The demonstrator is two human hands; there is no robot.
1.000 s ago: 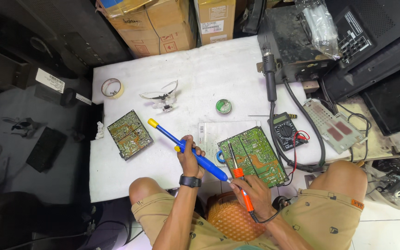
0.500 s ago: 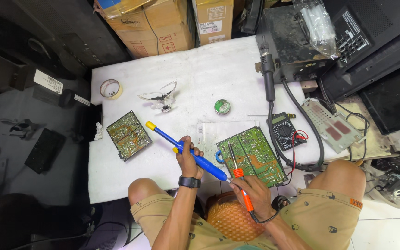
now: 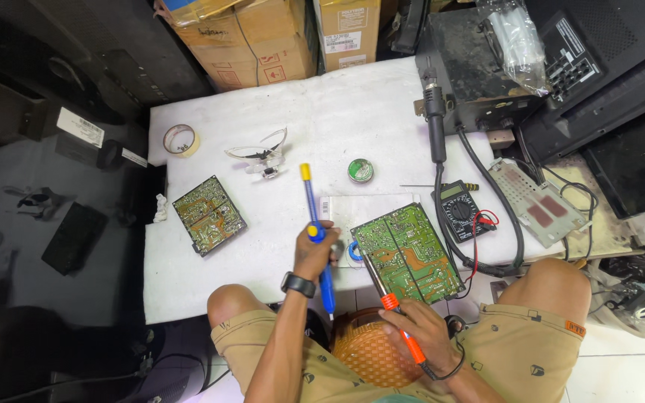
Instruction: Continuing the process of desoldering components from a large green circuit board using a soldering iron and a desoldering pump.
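I've swung the blue desoldering pump in my closed left hand from slanting leftward to nearly upright beside the green circuit board at the table's near edge, while my right hand grips the orange soldering iron, tip at the board's near edge.

The blue desoldering pump with its yellow plunger tip stands nearly upright across the scene, yellow end pointing far, blue barrel running near, gripped around its middle. Right of it, the orange-handled soldering iron slants from near right up to far left, its dark tip meeting the near-left edge of the green circuit board. That board lies flat on the white surface, tilted a little, solder side up, a pale line running down its middle.
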